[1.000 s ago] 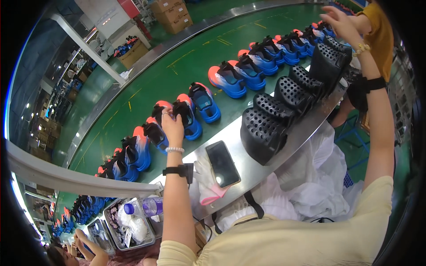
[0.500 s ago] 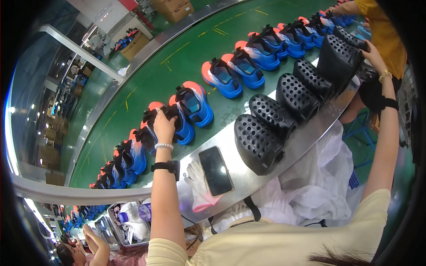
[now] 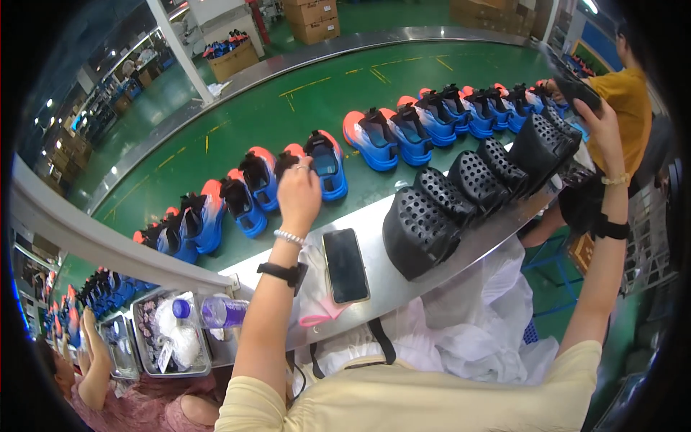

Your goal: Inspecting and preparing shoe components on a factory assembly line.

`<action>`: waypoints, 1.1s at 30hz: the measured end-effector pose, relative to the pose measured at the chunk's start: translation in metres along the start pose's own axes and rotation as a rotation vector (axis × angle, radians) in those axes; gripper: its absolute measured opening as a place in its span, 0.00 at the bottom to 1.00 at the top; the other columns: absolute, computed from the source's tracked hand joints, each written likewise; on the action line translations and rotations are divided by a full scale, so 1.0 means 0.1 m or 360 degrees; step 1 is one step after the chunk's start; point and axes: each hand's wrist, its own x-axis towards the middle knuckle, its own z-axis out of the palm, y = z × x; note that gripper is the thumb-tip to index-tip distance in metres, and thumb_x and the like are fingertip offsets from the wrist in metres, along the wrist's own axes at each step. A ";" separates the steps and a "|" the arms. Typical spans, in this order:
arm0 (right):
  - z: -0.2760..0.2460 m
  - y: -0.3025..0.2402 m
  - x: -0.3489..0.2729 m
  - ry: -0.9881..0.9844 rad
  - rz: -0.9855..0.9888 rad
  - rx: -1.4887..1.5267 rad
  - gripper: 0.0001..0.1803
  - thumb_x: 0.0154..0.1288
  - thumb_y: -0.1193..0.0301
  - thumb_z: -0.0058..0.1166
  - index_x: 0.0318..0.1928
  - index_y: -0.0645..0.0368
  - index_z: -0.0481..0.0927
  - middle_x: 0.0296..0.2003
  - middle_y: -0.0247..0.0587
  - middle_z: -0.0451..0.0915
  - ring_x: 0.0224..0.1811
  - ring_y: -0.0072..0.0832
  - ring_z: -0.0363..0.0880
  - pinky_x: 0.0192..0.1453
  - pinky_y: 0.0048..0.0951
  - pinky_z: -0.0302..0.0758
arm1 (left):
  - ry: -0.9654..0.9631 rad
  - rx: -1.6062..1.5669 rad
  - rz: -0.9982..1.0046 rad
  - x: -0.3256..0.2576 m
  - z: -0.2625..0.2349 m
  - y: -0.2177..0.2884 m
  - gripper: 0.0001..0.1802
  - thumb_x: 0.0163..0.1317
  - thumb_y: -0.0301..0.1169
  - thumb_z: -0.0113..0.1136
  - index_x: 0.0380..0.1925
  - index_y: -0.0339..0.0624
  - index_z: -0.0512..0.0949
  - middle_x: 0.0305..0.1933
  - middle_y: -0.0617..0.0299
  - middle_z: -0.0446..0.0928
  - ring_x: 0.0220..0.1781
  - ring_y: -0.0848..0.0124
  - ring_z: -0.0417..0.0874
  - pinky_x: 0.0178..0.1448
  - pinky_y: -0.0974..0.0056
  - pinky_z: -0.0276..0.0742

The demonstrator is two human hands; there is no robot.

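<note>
My left hand reaches over the green belt. Its fingers curl at the black collar of a sneaker with a coral toe, largely hidden behind the hand. Beside it stand a blue, white and coral sneaker and another. At the far right my right hand is raised, gripping a dark, elongated black piece that is partly blurred. Just below that hand, a row of black perforated clog-shaped pieces lies along the metal ledge.
A phone and a white-and-pink glove lie on the ledge. At the lower left are a tray, a purple-capped bottle and a person in pink. Another person in yellow stands at right. White plastic sheeting hangs below.
My right hand has risen from the far end of the black row and now holds a dark piece up. The left hand has shifted right along the sneakers. The view has turned.
</note>
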 end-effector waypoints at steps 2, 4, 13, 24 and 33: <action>0.60 -0.53 -0.05 -0.0186 -0.0100 0.0072 0.19 0.61 0.65 0.60 0.46 0.66 0.78 0.36 0.33 0.80 0.34 0.16 0.75 0.38 0.20 0.70 | -0.0326 0.0128 -0.0170 -0.11 0.10 -0.18 0.18 0.55 0.28 0.53 0.47 0.36 0.75 0.37 0.48 0.79 0.43 0.52 0.79 0.48 0.53 0.75; 1.25 -1.03 -0.16 -0.0482 -0.0172 -0.0270 0.19 0.57 0.64 0.62 0.44 0.66 0.80 0.31 0.36 0.81 0.32 0.18 0.76 0.37 0.22 0.71 | -0.0472 0.0140 -0.0113 -0.12 0.24 -0.30 0.19 0.54 0.28 0.55 0.47 0.36 0.76 0.40 0.46 0.79 0.44 0.51 0.79 0.49 0.53 0.76; 4.03 -1.19 -0.39 -0.1542 0.0283 -0.0892 0.25 0.47 0.61 0.70 0.38 0.69 0.82 0.37 0.54 0.83 0.35 0.37 0.85 0.31 0.35 0.83 | -0.0313 -0.0312 -0.0327 -0.24 0.36 -0.25 0.16 0.55 0.27 0.57 0.46 0.41 0.78 0.48 0.52 0.77 0.49 0.53 0.79 0.52 0.54 0.75; 5.48 -0.38 -0.75 -0.0833 0.0088 -0.1377 0.08 0.58 0.69 0.57 0.35 0.57 0.85 0.38 0.46 0.84 0.42 0.35 0.85 0.43 0.32 0.81 | -0.0250 -0.0426 -0.0374 -0.28 0.34 -0.40 0.16 0.54 0.24 0.55 0.45 0.35 0.76 0.48 0.50 0.78 0.50 0.51 0.78 0.52 0.53 0.75; 5.41 -0.27 -0.60 -0.1198 0.0253 -0.1113 0.19 0.40 0.64 0.64 0.34 0.63 0.85 0.38 0.55 0.82 0.43 0.43 0.83 0.49 0.35 0.79 | -0.0212 -0.0276 -0.0470 -0.23 0.29 -0.29 0.11 0.55 0.31 0.59 0.38 0.41 0.79 0.40 0.52 0.81 0.44 0.52 0.81 0.45 0.52 0.76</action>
